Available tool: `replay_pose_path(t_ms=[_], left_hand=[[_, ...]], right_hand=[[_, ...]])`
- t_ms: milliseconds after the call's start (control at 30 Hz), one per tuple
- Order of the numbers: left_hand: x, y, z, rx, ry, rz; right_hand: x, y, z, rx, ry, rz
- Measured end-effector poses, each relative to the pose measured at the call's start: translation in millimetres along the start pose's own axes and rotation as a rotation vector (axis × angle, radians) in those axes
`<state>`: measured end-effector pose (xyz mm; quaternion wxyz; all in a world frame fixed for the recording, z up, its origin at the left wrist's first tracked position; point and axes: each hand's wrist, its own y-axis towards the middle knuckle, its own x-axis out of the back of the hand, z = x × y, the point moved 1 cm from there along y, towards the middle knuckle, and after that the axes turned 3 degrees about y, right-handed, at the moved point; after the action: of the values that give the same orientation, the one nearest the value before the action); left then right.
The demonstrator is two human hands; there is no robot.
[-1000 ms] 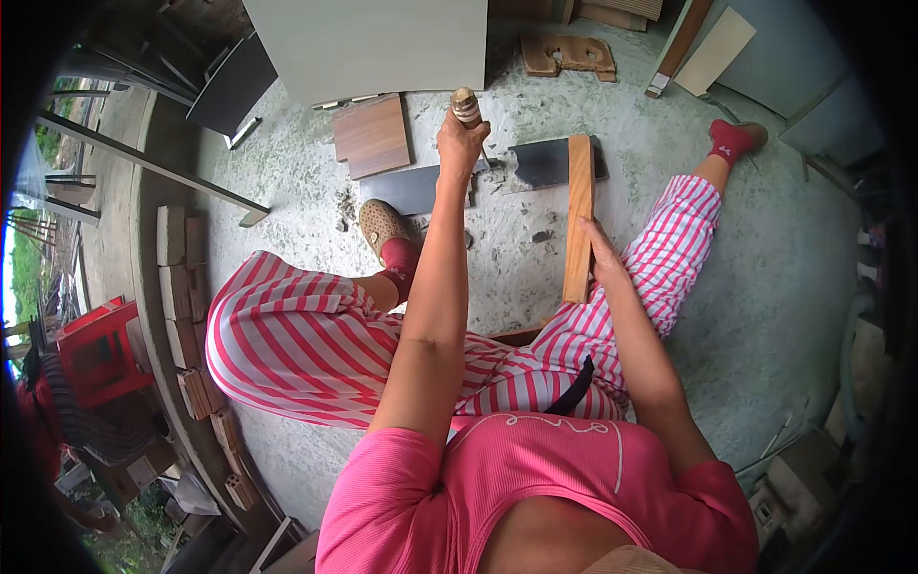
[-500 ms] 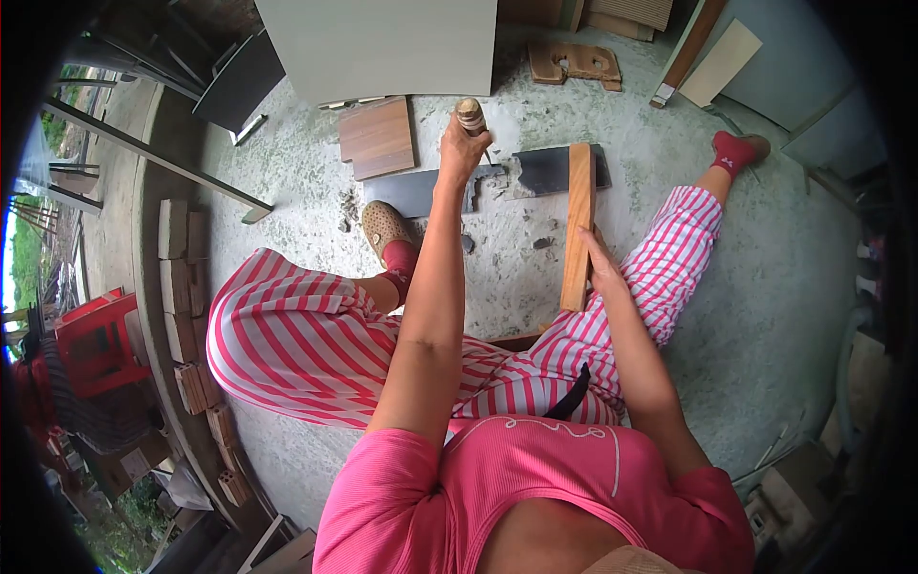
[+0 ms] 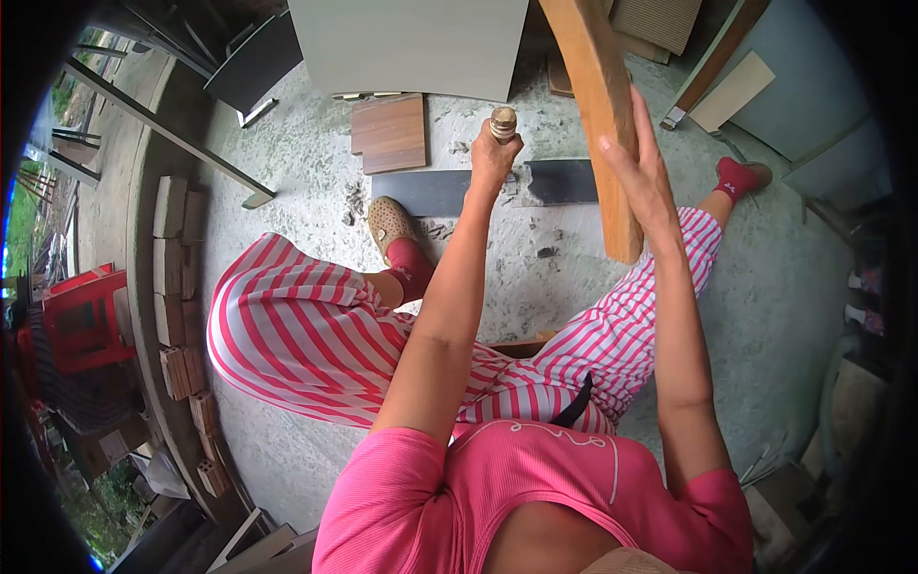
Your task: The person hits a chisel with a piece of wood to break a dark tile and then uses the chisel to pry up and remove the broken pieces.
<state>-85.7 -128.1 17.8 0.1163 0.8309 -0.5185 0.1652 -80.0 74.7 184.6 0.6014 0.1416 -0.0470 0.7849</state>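
My left hand (image 3: 493, 158) is closed in a fist around a chisel (image 3: 503, 120), its round, ringed wooden butt pointing up. The fist hides the chisel's blade. Below it lie two dark grey board pieces on the floor: the left piece (image 3: 421, 193) and the right piece (image 3: 562, 182), with a ragged gap between them. My right hand (image 3: 645, 177) grips a long wooden block (image 3: 598, 105) near its lower end. Raised and tilted, the block reaches past the top of the view and covers the right end of the dark board.
A brown wood panel (image 3: 389, 134) lies behind the left dark piece, near a large pale panel (image 3: 406, 43). My left foot in a tan clog (image 3: 390, 228) rests beside the board. Dark chips (image 3: 547, 253) litter the concrete floor (image 3: 755, 316). Bricks (image 3: 170, 268) line the left side.
My right hand has lifted the wooden block from low over the board, up and forward. My left hand with the chisel appears slightly further right and lower in view; the camera has shifted a little.
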Motion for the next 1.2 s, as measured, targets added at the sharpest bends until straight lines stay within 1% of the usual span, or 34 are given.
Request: replay_pose_path(t_ms=[33, 100, 133, 167, 233, 267, 300, 367, 433, 500, 533, 567, 600, 667, 700, 767, 800, 833, 900, 967, 1000, 1033, 1067, 1100, 1167, 1200], left_hand=[[-1, 0, 0, -0.002, -0.006, -0.002], [1, 1, 3, -0.016, -0.029, -0.024], [2, 1, 3, 0.015, -0.026, -0.004], [5, 1, 3, 0.018, -0.028, -0.013], [7, 1, 4, 0.072, -0.11, 0.024], [-2, 9, 26, 0.009, -0.253, 0.033], [-1, 7, 29, 0.009, -0.252, 0.034], [2, 7, 22, -0.034, -0.209, 0.03], [3, 1, 25, -0.006, -0.224, 0.065], [-1, 8, 26, -0.062, -0.233, 0.007], [-1, 9, 22, -0.062, -0.238, 0.005], [2, 9, 18, -0.007, -0.156, 0.027], [7, 8, 15, 0.049, -0.07, 0.053], [8, 6, 13, 0.055, -0.073, 0.046], [6, 6, 11, 0.056, -0.08, 0.033], [4, 8, 10, 0.048, -0.047, 0.026], [4, 7, 10, 0.035, -0.06, 0.023], [6, 7, 9, 0.024, -0.072, 0.019], [6, 10, 12, 0.046, -0.091, 0.033], [3, 7, 18, 0.068, -0.11, 0.046], [-1, 5, 23, 0.024, -0.145, 0.035], [-1, 5, 21, -0.021, -0.181, 0.027], [0, 11, 19, -0.027, -0.184, 0.017], [1, 13, 19, -0.027, -0.184, 0.018], [-2, 6, 24, -0.019, -0.181, 0.046], [-3, 11, 27, -0.005, -0.107, 0.042]], right_hand=[[3, 12, 24, 0.116, -0.01, -0.022], [0, 25, 67, 0.135, 0.021, -0.006], [-3, 28, 77, 0.147, 0.056, 0.008], [-9, 28, 73, 0.15, 0.055, 0.017], [-27, 21, 42, 0.112, -0.143, 0.135], [-35, 18, 8, -0.008, -0.342, 0.328], [-40, 13, 1, -0.008, -0.341, 0.327], [-45, 11, -4, -0.251, -0.463, 0.485], [-44, 14, 2, -0.249, -0.45, 0.499], [-37, 20, 21, -0.235, -0.447, 0.496], [-33, 25, 34, -0.122, -0.41, 0.453], [-29, 28, 48, -0.014, -0.369, 0.413], [-26, 34, 65, -0.022, -0.367, 0.416], [-14, 46, 101, 0.187, -0.256, 0.241], [-10, 53, 112, 0.185, -0.259, 0.234], [-7, 63, 131, 0.574, -0.062, 0.13], [-12, 60, 134, 0.48, -0.003, 0.105], [-16, 56, 127, 0.482, -0.002, 0.107], [-36, 43, 84, 0.196, -0.166, 0.093], [-50, 39, -7, -0.032, -0.479, 0.45], [-48, 34, -11, -0.03, -0.477, 0.448], [-47, 26, -12, -0.137, -0.44, 0.483], [-47, 26, -12, -0.234, -0.408, 0.522], [-47, 29, -12, -0.234, -0.407, 0.528], [-40, 29, 3, -0.146, -0.324, 0.511], [-36, 31, 15, -0.088, -0.297, 0.455]])
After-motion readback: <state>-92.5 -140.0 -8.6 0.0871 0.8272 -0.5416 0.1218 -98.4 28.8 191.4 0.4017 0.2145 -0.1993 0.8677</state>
